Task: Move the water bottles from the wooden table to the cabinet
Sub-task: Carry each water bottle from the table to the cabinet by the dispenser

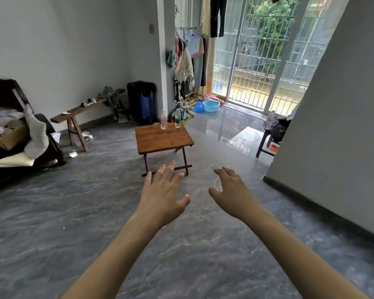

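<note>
Two clear water bottles stand upright at the far edge of a small wooden folding table [160,140] in mid-room: one with a red label [163,120], one with a green label [177,119]. My left hand [163,194] is stretched forward, fingers spread, holding nothing, well short of the table. My right hand [231,190] is also out front, fingers loosely curled and apart, empty. A third bottle with a red label [270,120] stands on a dark low stand [266,140] by the right wall.
A long wooden bench [78,114] and a cluttered dark sofa [13,126] are on the left. A dark suitcase [141,102] stands behind the table. A blue basin [211,105] and hanging clothes are near the barred balcony door. A white wall corner [324,147] juts in on the right.
</note>
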### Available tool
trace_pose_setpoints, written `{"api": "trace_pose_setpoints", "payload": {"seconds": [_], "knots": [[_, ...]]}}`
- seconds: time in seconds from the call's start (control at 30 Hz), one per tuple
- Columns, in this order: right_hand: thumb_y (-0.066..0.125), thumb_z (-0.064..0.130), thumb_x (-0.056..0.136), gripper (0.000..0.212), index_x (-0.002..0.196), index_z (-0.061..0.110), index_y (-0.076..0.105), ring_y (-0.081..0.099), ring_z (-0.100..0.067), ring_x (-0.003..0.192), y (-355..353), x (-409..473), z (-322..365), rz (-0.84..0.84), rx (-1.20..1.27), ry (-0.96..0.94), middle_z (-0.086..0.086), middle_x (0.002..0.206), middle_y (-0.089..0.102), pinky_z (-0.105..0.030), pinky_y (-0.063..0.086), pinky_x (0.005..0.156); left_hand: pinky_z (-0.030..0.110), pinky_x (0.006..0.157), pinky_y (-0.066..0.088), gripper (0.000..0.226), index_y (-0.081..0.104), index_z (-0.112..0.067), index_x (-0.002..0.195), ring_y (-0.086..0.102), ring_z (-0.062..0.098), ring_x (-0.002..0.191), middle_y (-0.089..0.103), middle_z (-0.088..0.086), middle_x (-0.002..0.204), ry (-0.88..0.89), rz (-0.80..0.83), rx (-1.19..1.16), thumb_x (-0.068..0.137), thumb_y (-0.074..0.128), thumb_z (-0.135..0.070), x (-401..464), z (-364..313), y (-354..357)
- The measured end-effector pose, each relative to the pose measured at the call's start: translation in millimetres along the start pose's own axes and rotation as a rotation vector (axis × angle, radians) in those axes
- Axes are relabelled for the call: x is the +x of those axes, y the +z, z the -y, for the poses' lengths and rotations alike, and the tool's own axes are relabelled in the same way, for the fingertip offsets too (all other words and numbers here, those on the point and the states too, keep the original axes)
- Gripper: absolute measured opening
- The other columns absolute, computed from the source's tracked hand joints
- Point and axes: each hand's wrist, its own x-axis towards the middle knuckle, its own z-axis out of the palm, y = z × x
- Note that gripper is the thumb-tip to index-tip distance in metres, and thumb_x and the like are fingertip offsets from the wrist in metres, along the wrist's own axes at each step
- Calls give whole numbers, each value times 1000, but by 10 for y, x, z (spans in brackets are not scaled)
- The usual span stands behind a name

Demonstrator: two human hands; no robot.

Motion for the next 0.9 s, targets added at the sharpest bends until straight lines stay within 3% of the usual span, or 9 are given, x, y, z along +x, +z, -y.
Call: {"api": "trace_pose_setpoints", "payload": {"seconds": [0.23, 0.5, 0.9], "knots": [[52, 38, 94, 65, 152, 20, 30, 24, -24, 147, -155, 1017, -71, -19, -12, 38, -5, 161, 24, -40, 28, 116, 53, 128, 0, 68, 25, -28, 159, -1, 23, 159, -3, 1, 172, 30, -6, -6, 100, 45, -55, 1154, 98, -129], [52, 38, 95, 62, 151, 21, 31, 26, -23, 146, -422, 1766, -655, -63, 7, 128, -3, 160, 25, -40, 30, 115, 53, 127, 2, 67, 27, -28, 158, 1, 25, 159, 1, 1, 172, 110, 12, 10, 99, 46, -56, 2202, -173, -49], [53, 37, 96, 63, 152, 20, 30, 23, -24, 148, -1336, 3067, -2148, -126, -3, 155, -5, 162, 23, -44, 32, 114, 52, 126, 6, 67, 27, -28, 157, 5, 26, 158, 0, 2, 172, 167, 9, 23, 100, 45, -56, 4060, -1466, 51]]}}
